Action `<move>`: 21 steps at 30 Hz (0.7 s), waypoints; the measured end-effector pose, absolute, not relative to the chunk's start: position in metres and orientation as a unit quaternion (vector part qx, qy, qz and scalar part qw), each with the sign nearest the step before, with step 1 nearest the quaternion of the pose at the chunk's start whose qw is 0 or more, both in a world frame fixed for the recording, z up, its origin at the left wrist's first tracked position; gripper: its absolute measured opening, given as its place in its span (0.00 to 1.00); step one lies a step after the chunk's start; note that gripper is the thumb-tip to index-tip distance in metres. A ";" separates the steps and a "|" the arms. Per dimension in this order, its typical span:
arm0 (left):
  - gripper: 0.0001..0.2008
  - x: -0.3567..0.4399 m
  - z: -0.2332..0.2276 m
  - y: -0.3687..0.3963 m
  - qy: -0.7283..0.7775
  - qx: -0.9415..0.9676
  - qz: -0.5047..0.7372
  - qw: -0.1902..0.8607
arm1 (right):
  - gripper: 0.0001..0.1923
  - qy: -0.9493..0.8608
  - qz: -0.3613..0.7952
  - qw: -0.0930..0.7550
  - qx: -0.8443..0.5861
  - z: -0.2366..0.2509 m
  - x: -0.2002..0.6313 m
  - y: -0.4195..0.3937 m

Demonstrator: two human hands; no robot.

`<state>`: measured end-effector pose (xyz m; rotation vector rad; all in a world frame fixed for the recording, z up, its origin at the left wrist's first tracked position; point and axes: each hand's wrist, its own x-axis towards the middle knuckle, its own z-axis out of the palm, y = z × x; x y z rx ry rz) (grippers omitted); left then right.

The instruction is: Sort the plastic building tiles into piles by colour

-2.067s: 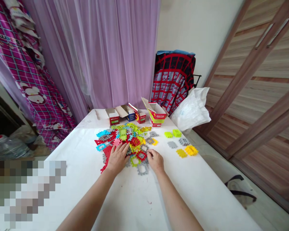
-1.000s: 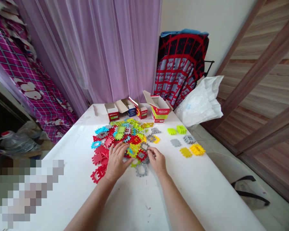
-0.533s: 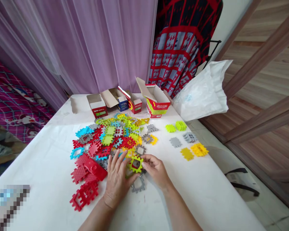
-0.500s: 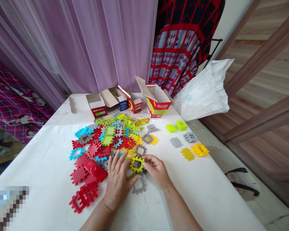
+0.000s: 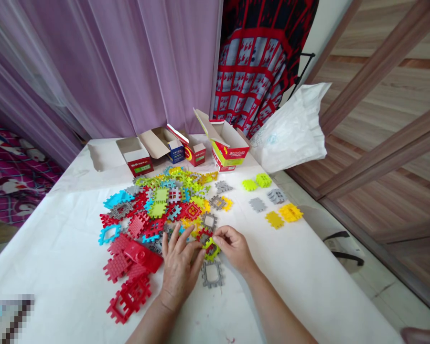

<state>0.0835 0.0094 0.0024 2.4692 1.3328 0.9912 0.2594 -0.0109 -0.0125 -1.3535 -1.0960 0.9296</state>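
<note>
The lime green frame piece (image 5: 212, 249) has dropped from up in the air back to the near edge of the toy pile (image 5: 157, 210), mid-frame, where the right hand (image 5: 235, 248) pinches it and the left hand (image 5: 181, 265) lies flat, fingers spread, holding nothing.

1. A white table (image 5: 75, 248) carries everything.
2. A heap of coloured toothed tiles (image 5: 157, 210) lies mid-table.
3. Open cardboard boxes (image 5: 186, 148) line the far edge.
4. Small sorted stacks (image 5: 272, 205) sit rightward.
</note>
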 end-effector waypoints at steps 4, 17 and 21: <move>0.06 0.085 0.005 0.008 0.437 0.836 0.320 0.090 | 0.09 -0.489 0.355 0.540 -0.586 -0.018 0.257 -0.009; 0.09 0.078 -0.007 0.017 0.445 0.786 0.414 0.113 | 0.32 -0.716 0.065 0.362 -0.593 0.017 0.256 -0.033; 0.09 0.077 -0.009 0.017 0.438 0.787 0.417 0.123 | 0.27 -0.729 0.040 0.316 -0.606 0.017 0.243 -0.028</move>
